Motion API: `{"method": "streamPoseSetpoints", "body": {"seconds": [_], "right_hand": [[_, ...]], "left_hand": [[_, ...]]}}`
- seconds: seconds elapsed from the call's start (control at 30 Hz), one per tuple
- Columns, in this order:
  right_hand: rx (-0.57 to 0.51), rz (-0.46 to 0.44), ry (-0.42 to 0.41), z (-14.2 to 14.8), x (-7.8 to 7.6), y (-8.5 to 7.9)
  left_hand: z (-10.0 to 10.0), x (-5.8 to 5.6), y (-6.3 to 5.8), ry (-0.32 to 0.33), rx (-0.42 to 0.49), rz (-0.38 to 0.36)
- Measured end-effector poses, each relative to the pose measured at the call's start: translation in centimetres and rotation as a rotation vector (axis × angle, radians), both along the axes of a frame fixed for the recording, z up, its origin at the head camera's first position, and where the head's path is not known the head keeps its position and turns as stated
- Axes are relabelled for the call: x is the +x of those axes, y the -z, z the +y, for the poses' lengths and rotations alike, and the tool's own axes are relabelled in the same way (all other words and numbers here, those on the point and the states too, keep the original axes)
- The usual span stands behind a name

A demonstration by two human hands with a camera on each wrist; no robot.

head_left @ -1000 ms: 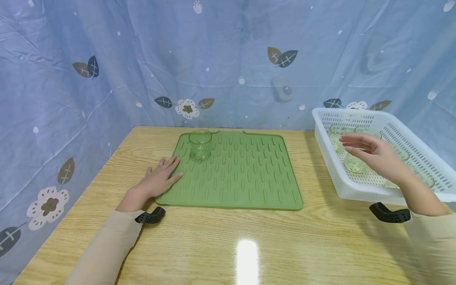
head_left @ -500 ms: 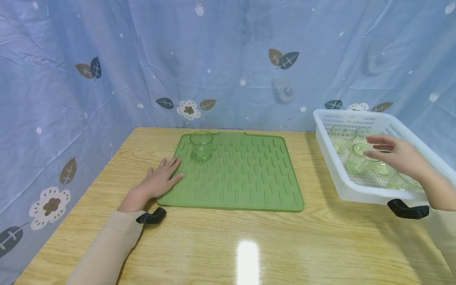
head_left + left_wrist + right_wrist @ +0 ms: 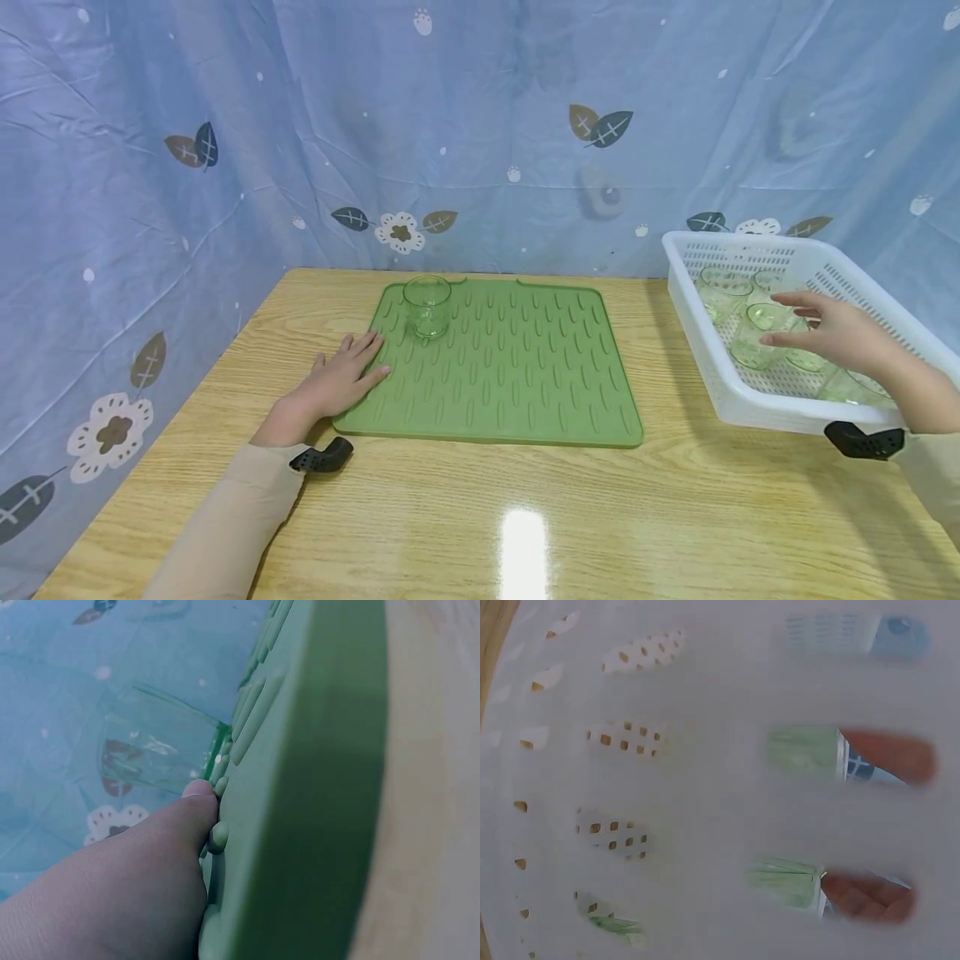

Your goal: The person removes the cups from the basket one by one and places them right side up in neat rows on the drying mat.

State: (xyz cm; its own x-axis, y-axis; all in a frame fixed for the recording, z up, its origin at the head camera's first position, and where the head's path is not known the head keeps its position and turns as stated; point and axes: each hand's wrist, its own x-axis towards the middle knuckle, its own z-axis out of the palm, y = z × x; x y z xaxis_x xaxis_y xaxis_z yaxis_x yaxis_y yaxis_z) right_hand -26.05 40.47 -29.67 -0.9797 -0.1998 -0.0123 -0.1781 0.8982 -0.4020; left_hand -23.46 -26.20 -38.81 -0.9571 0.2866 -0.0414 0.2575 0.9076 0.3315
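Note:
My left hand lies flat across the left edge of a ribbed green drying mat, fingers spread. Just beyond its fingertips a clear glass stands upright on the mat; the left wrist view also has this glass past the thumb. Over a white plastic basket, my right hand hovers with thumb and fingers apart, its fingertips right at the rim of a glass. In the right wrist view, fingers show only through slots in the basket wall, beside greenish glass.
Several more clear glasses, one of them a glass at the back left, stand in the basket. The basket sits at the right of a wooden table. A blue patterned cloth hangs behind and along the left side.
My right hand has moved right within the basket area, then slightly lower, its fingers now at a glass rim. My left hand and the glass on the mat have stayed put.

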Motion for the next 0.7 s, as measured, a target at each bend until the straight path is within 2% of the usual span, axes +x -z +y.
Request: {"method": "streamPoseSetpoints", "body": {"seconds": [0.7], "right_hand": [[0.013,0.028,-0.034,-0.31,0.23,0.4]], "left_hand": [[0.01,0.15,0.05,-0.001,0.002,0.001]]}}
